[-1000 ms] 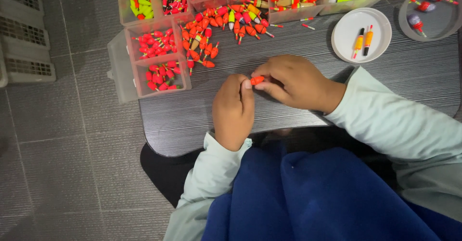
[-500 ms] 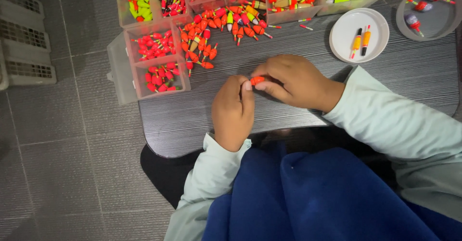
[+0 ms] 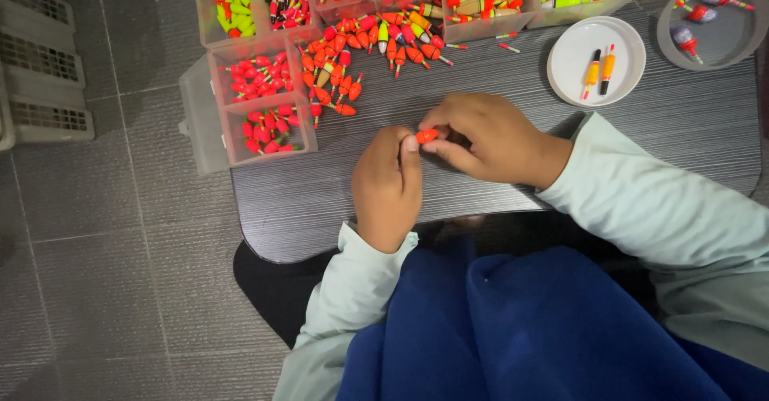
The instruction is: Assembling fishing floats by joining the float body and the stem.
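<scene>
Head view: your left hand (image 3: 388, 185) and right hand (image 3: 485, 138) pinch one smooth, oval orange fishing float (image 3: 426, 136) together over the ridged dark table (image 3: 657, 128), near a loose float pile (image 3: 360, 56)

dark grey wood-grain table (image 3: 641, 128) before me, over grey tiled floor (image 3: 104, 273). on it: loose heap of orange-red floats (image 3: 364, 52), clear compartment boxes (image 3: 256, 104) along far edge, white round dish (image 3: 573, 64) with two floats, grey round dish (image 3: 725, 44) at far right corner. pale slatted crates (image 3: 40, 64) on floor.
</scene>
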